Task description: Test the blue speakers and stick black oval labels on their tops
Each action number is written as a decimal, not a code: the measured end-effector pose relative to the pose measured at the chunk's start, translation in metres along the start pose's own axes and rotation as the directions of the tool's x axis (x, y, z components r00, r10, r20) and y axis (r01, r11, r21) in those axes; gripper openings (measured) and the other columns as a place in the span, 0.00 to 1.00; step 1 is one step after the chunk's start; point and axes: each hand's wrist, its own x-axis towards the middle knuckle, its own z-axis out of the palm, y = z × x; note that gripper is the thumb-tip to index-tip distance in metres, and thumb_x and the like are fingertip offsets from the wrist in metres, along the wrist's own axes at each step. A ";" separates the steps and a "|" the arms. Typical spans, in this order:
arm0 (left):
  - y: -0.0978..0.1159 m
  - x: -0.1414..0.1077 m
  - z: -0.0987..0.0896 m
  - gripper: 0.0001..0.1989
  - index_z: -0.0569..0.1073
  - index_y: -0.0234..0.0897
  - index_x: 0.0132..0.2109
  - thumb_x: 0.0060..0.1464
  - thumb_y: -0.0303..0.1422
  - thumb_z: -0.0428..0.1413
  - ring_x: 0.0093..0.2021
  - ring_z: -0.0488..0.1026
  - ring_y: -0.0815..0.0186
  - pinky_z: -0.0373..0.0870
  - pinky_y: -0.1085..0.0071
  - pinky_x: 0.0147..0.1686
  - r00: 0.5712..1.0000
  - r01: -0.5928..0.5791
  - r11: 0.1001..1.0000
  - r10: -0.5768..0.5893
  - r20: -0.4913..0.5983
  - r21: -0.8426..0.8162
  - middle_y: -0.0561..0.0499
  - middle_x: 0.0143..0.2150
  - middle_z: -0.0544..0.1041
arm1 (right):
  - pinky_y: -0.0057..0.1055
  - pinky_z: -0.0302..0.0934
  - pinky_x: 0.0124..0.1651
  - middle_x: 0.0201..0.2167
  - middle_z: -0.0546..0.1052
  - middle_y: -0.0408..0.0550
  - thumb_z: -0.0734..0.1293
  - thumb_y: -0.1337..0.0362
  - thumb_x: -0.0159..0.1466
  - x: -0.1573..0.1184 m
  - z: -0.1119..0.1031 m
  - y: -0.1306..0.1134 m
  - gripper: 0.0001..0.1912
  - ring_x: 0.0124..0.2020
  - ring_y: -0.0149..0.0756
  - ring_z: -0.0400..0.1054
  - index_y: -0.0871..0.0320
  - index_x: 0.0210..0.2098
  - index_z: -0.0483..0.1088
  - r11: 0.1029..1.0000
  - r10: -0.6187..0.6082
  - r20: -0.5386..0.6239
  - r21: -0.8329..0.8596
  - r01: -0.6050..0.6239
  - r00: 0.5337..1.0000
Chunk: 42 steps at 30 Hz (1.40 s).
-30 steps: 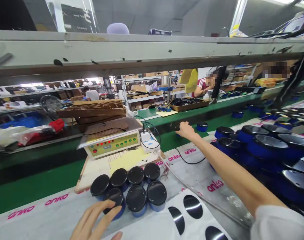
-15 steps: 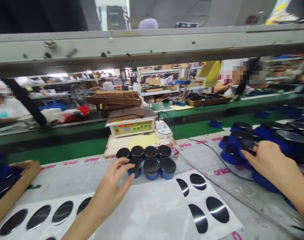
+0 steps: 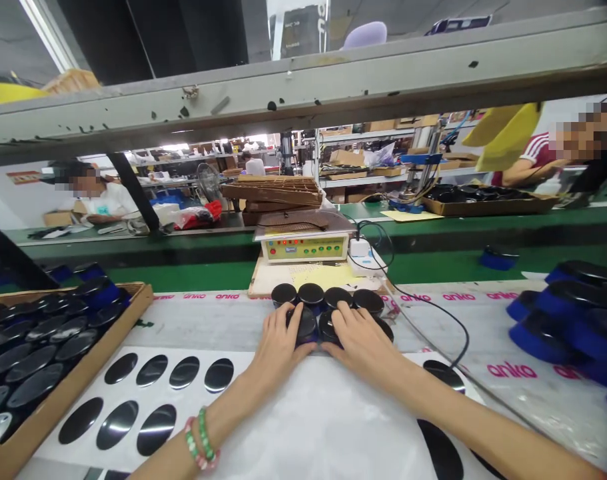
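Observation:
Black-topped blue round pieces stand in two short rows on the bench, among them a back-row piece [image 3: 311, 294]. My left hand [image 3: 279, 339] wraps around a front-row piece [image 3: 303, 323], thumb at its near side and fingers on the left and top. Just to its right, my right hand [image 3: 359, 337] grips a neighbouring front-row piece [image 3: 328, 328], partly hidden under my fingers. Another piece [image 3: 384, 329] shows behind my right hand. Glossy black oval stickers [image 3: 184, 372] lie on a white sheet [image 3: 248, 363] left of my hands; more are partly covered by my right forearm.
A cardboard tray [image 3: 142, 303] full of such pieces stands at left; a pile of blue pieces [image 3: 578, 320] lies at right. A control box [image 3: 303, 248] with a power strip [image 3: 368, 261] sits behind, its black cable [image 3: 466, 333] crossing the bench. Two people work beyond the green belt [image 3: 433, 263].
My right hand has come from the pile at right to the front row and grips a piece there. My left hand has closed around its piece. The view has turned left.

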 end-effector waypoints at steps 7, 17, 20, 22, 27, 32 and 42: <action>0.005 -0.007 -0.029 0.38 0.57 0.39 0.64 0.49 0.39 0.62 0.57 0.65 0.55 0.68 0.61 0.53 0.983 -0.030 0.983 0.061 0.175 -0.180 0.41 0.59 0.60 | 0.38 0.61 0.44 0.48 0.65 0.56 0.66 0.67 0.58 -0.009 -0.011 0.011 0.09 0.42 0.44 0.65 0.61 0.37 0.64 0.993 -0.035 0.140 0.116 0.018 0.989; -0.055 0.054 -0.018 0.36 0.59 0.29 0.60 0.46 0.33 0.63 0.60 0.62 0.53 0.58 0.54 0.59 0.981 0.185 0.910 -0.194 0.014 -0.372 0.36 0.59 0.64 | 0.32 0.59 0.40 0.39 0.67 0.49 0.65 0.60 0.61 0.071 -0.026 0.030 0.12 0.36 0.32 0.62 0.63 0.38 0.62 0.978 -0.009 0.237 0.205 -0.041 0.971; -0.058 0.052 -0.014 0.34 0.61 0.31 0.57 0.46 0.37 0.63 0.56 0.67 0.55 0.61 0.55 0.57 0.964 0.222 0.877 -0.264 -0.041 -0.427 0.38 0.56 0.67 | 0.29 0.60 0.36 0.36 0.68 0.47 0.68 0.55 0.59 0.093 -0.010 0.028 0.19 0.32 0.28 0.62 0.63 0.41 0.64 0.965 -0.042 0.309 0.260 -0.042 0.950; -0.054 0.048 -0.018 0.34 0.61 0.33 0.57 0.44 0.37 0.64 0.56 0.66 0.55 0.61 0.56 0.57 0.957 0.224 0.870 -0.282 -0.069 -0.440 0.39 0.57 0.67 | 0.29 0.60 0.36 0.35 0.68 0.47 0.68 0.55 0.58 0.100 -0.004 0.023 0.19 0.31 0.28 0.61 0.63 0.40 0.64 0.960 -0.049 0.318 0.277 -0.043 0.947; -0.052 0.033 -0.027 0.34 0.61 0.34 0.57 0.44 0.36 0.64 0.57 0.65 0.54 0.59 0.55 0.58 0.956 0.257 0.870 -0.293 -0.023 -0.422 0.40 0.57 0.66 | 0.27 0.55 0.33 0.32 0.67 0.44 0.68 0.58 0.57 0.098 -0.014 0.023 0.15 0.29 0.27 0.58 0.62 0.36 0.63 0.930 -0.063 0.244 0.366 -0.031 0.968; -0.038 0.028 -0.038 0.43 0.53 0.35 0.64 0.45 0.37 0.63 0.65 0.54 0.51 0.52 0.51 0.62 0.979 0.204 0.895 -0.195 0.063 -0.398 0.37 0.65 0.57 | 0.28 0.53 0.34 0.30 0.64 0.43 0.67 0.57 0.57 0.079 -0.050 0.027 0.17 0.30 0.30 0.56 0.60 0.40 0.63 0.854 -0.070 0.103 0.520 0.006 0.992; 0.044 0.033 -0.087 0.34 0.59 0.42 0.63 0.50 0.34 0.62 0.56 0.67 0.64 0.64 0.69 0.56 0.994 -0.060 0.919 0.020 -0.107 -0.390 0.51 0.57 0.69 | 0.26 0.59 0.39 0.34 0.64 0.43 0.60 0.57 0.62 0.053 -0.066 -0.002 0.12 0.35 0.29 0.59 0.56 0.42 0.61 0.528 -0.057 -0.024 0.848 0.050 0.998</action>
